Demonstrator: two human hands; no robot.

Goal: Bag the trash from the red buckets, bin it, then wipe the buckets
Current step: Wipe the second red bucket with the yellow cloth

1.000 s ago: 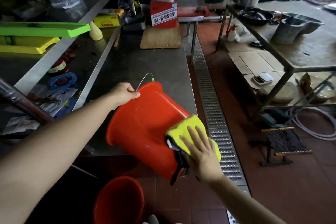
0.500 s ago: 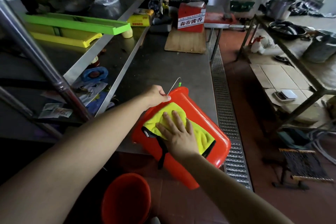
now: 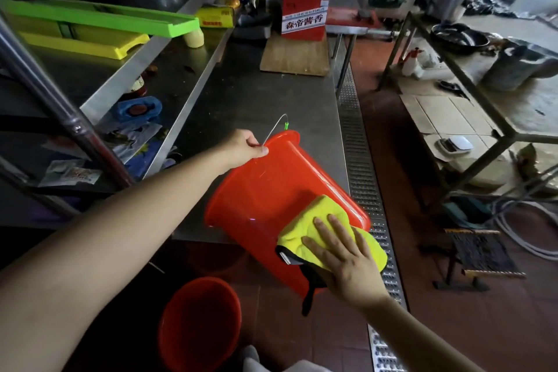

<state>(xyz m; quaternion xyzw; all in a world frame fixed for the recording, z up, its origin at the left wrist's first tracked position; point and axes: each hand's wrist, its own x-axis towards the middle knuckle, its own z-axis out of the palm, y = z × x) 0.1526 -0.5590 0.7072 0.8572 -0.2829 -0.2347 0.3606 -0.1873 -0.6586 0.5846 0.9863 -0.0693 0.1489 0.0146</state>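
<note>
Red plastic fills the near view: a second red bucket (image 3: pixel 199 323) stands on the floor, while above it the right hand (image 3: pixel 347 257) presses a yellow cloth (image 3: pixel 326 229) flat-fingered against the tilted red bucket (image 3: pixel 271 190), and the left hand (image 3: pixel 244 148) pinches its wire handle (image 3: pixel 276 127) at the steel tabletop (image 3: pixel 256 93) edge. Hard wiping could swing the bucket off that thin wire and drop it. Farther back, a red carton (image 3: pixel 303 16) bears Chinese characters, "森帝酱香".
</note>
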